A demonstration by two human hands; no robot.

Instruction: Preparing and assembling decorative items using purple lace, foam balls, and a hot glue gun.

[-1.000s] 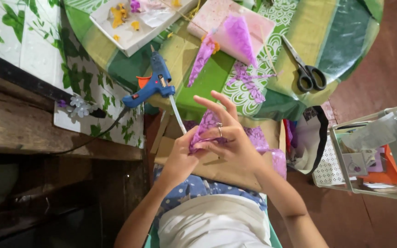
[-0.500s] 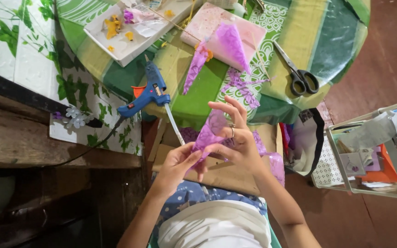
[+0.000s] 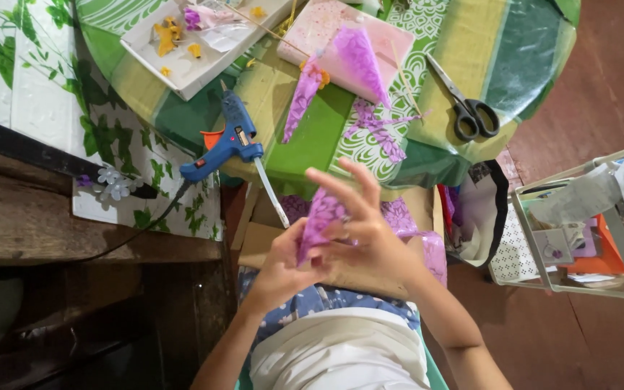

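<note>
Purple paper [image 3: 319,220] sits pinched between both hands over the lap. Left hand [image 3: 281,263] grips its bottom; right hand [image 3: 370,242] holds its side, fingers spread. At eleven o'clock lies a blue glue gun [image 3: 229,144]; at one o'clock, farther off, scissors [image 3: 467,108].

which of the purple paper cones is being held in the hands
The purple patterned paper cone over the lap, pinched between the left hand and right hand. The two other purple cones lie untouched on the green table.
</note>
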